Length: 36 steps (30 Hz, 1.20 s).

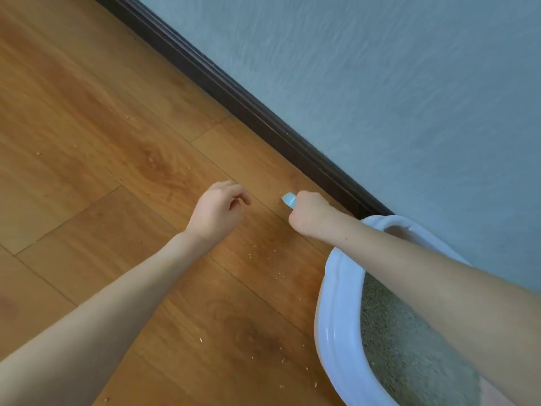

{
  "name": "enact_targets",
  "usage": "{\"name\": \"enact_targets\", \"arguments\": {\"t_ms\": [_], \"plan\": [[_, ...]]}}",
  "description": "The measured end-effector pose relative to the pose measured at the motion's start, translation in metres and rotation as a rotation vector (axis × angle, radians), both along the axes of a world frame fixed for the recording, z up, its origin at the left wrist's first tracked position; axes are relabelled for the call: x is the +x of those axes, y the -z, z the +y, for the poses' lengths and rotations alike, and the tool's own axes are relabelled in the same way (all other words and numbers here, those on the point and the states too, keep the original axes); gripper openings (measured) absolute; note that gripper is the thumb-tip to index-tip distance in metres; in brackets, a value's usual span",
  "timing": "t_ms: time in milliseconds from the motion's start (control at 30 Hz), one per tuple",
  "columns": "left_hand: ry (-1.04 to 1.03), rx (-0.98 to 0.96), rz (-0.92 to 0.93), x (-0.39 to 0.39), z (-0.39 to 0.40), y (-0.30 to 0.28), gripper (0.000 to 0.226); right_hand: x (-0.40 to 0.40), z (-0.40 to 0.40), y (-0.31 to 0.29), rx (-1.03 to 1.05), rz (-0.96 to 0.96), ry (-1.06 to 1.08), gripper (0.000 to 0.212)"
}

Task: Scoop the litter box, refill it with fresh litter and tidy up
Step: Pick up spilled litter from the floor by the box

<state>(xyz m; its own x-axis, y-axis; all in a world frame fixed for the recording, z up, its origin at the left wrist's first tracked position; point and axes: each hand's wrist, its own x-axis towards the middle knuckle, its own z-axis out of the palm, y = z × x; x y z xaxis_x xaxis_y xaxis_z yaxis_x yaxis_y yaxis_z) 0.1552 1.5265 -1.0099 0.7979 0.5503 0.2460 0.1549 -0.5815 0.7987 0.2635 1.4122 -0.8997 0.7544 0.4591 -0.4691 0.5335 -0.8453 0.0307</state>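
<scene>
Along the dark skirting board [234, 95] where the wooden floor [87, 127] meets the grey wall [380, 68], you have the white litter box [336, 303] sitting close in, its far end near the skirting. Judge it as the heavy item here: a stiff plastic tub with a smooth, rolled rim and a bed of grey litter [395, 332] inside. If you shift it, take it by the rim on two opposite sides and keep it level, since the load will slide and spill.

Your right hand [310, 215] reaches out over the box's far end, fingers clamped in a fist around a pale blue handle [289, 199], likely the scoop; only the tip shows, so the working end cannot be seen. It looks light and rigid, and a full-fist hold suits it.

Your left hand [218, 209] hovers above the floor well clear of the box, fingers loosely curled and empty, thumb and forefinger near each other.

Smallest, the scattered litter crumbs [263, 250] lie on the floor beside the box's near edge and further out. They are light and loose and would roll, so sweeping should beat pinching.
</scene>
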Motion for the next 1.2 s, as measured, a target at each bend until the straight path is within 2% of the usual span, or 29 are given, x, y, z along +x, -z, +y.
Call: {"name": "enact_targets", "arguments": {"t_ms": [133,367,467,567,667,733,900,1067,1200], "plan": [[-0.073,0.006,-0.010,-0.005,-0.003,-0.002,0.031,-0.047,-0.020,0.008,-0.059,0.006,-0.006,0.037],[-0.038,0.043,0.049,-0.009,-0.004,-0.002,0.029,-0.121,-0.052,0.010,-0.196,0.102,-0.058,0.067],[-0.005,0.063,0.082,-0.013,-0.005,-0.004,0.028,-0.115,-0.061,-0.012,-0.093,0.054,-0.066,0.045],[0.044,0.085,0.138,-0.022,-0.007,-0.005,0.029,-0.066,-0.053,-0.027,0.024,-0.077,-0.023,0.026],[0.116,0.131,0.202,-0.034,-0.007,-0.002,0.031,-0.016,-0.037,-0.011,0.040,-0.199,-0.020,0.026],[0.138,0.166,0.233,-0.042,-0.005,0.000,0.031,-0.001,-0.029,0.005,0.023,-0.211,-0.018,0.031],[0.142,0.219,0.271,-0.053,-0.003,0.000,0.031,-0.015,-0.027,0.027,0.008,-0.201,0.000,0.032],[0.120,0.183,0.266,-0.049,-0.006,0.005,0.030,-0.082,-0.053,0.028,-0.100,0.008,0.045,0.059],[0.138,0.180,0.254,-0.048,-0.013,0.008,0.030,-0.134,-0.085,0.023,-0.083,0.021,0.017,0.069]]}}
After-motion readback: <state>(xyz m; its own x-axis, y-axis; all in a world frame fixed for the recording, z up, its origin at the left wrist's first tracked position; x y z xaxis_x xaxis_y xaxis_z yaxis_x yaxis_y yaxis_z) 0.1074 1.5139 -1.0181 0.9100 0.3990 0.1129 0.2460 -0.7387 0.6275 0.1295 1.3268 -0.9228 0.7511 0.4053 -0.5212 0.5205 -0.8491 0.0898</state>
